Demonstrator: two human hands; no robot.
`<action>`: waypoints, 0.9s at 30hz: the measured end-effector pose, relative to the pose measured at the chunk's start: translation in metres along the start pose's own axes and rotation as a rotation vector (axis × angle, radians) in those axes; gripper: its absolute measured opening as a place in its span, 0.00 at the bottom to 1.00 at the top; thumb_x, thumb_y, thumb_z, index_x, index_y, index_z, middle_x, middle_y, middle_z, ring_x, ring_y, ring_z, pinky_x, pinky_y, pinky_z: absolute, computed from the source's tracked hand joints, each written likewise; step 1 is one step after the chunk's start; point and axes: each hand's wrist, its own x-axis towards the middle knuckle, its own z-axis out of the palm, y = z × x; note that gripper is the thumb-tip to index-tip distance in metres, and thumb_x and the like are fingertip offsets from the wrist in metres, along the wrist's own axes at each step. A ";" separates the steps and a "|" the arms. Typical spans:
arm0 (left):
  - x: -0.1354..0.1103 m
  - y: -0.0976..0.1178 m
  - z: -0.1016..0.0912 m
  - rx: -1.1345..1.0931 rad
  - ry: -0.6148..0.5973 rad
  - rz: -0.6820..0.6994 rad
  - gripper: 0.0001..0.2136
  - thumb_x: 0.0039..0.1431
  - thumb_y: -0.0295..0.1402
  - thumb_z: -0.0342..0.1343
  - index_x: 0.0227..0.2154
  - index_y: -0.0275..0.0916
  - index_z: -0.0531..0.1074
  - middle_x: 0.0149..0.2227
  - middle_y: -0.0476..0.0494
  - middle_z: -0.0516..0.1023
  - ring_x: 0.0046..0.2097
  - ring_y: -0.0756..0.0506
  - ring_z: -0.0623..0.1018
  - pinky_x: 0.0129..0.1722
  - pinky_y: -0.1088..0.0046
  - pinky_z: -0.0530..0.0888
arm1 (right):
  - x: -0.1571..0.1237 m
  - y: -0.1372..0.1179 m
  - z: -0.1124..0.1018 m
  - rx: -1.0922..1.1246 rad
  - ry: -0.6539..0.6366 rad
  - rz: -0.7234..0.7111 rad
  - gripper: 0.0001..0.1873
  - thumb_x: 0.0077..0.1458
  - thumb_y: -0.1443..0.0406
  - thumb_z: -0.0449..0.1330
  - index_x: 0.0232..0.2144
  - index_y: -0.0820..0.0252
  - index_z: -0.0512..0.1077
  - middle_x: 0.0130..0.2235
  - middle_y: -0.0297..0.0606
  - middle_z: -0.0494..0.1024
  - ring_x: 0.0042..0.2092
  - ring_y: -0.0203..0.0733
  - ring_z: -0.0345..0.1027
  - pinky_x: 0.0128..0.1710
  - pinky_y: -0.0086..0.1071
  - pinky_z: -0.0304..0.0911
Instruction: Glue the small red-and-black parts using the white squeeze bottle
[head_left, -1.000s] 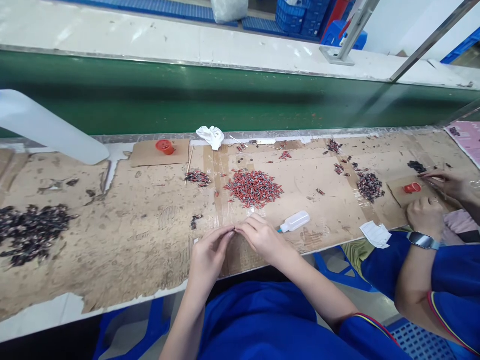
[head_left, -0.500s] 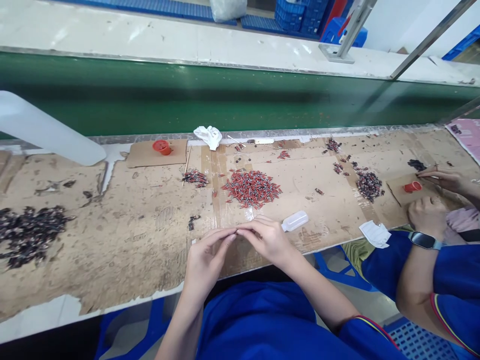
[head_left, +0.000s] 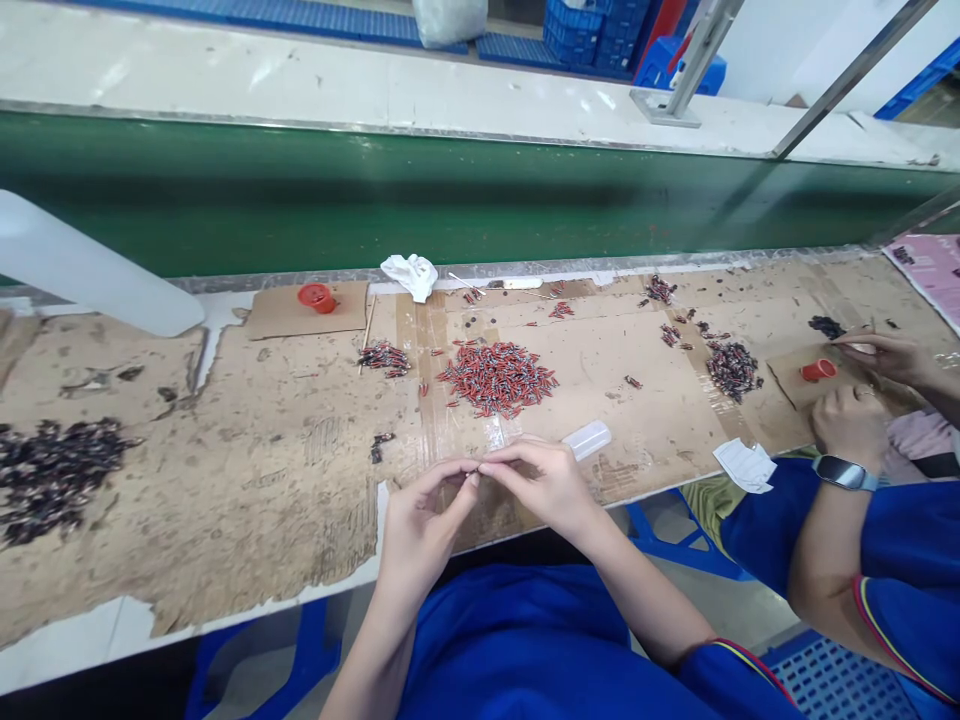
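Left hand [head_left: 424, 515] and right hand [head_left: 547, 485] meet at fingertips, pinching tiny dark part [head_left: 473, 474] near front edge of cardboard-covered tabletop [head_left: 255, 470]. Red-and-silver parts pile [head_left: 499, 379] lies just beyond; translucent bottle [head_left: 589, 440] sits beside right hand.

The person wears a vivid blue top [head_left: 517, 640], its cloth softly creased over the torso. The right sleeve [head_left: 716, 680] is short, of the same blue, and edged with a narrow trim [head_left: 752, 662] of red and yellow lines. Left hand [head_left: 421, 525] and right hand [head_left: 546, 482] are bare, as are the forearms [head_left: 641, 585].
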 end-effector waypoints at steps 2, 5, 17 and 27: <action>-0.002 0.001 0.003 -0.027 0.002 -0.008 0.12 0.50 0.42 0.62 0.30 0.38 0.79 0.32 0.42 0.83 0.35 0.44 0.81 0.39 0.69 0.80 | -0.004 -0.002 0.000 0.070 0.031 0.072 0.09 0.58 0.59 0.62 0.33 0.57 0.80 0.33 0.37 0.83 0.34 0.40 0.77 0.37 0.33 0.72; -0.003 0.004 0.008 -0.058 -0.005 -0.017 0.11 0.51 0.41 0.62 0.30 0.38 0.79 0.32 0.42 0.83 0.36 0.44 0.81 0.39 0.70 0.79 | -0.011 -0.006 -0.003 0.084 0.085 0.090 0.08 0.57 0.61 0.63 0.34 0.57 0.80 0.33 0.39 0.83 0.34 0.40 0.77 0.37 0.34 0.73; 0.022 0.030 0.043 0.114 -0.181 0.283 0.17 0.58 0.37 0.58 0.50 0.41 0.74 0.45 0.42 0.81 0.47 0.44 0.80 0.49 0.64 0.76 | -0.017 0.013 -0.057 -0.168 0.351 0.051 0.07 0.57 0.63 0.61 0.34 0.57 0.80 0.33 0.40 0.80 0.34 0.41 0.74 0.36 0.35 0.72; 0.058 0.002 -0.068 1.113 -0.210 0.308 0.19 0.54 0.23 0.43 0.42 0.40 0.77 0.42 0.37 0.79 0.45 0.36 0.76 0.43 0.60 0.73 | -0.027 0.053 -0.123 -0.694 -0.054 -0.042 0.25 0.53 0.54 0.65 0.52 0.53 0.74 0.58 0.47 0.70 0.61 0.59 0.57 0.57 0.58 0.60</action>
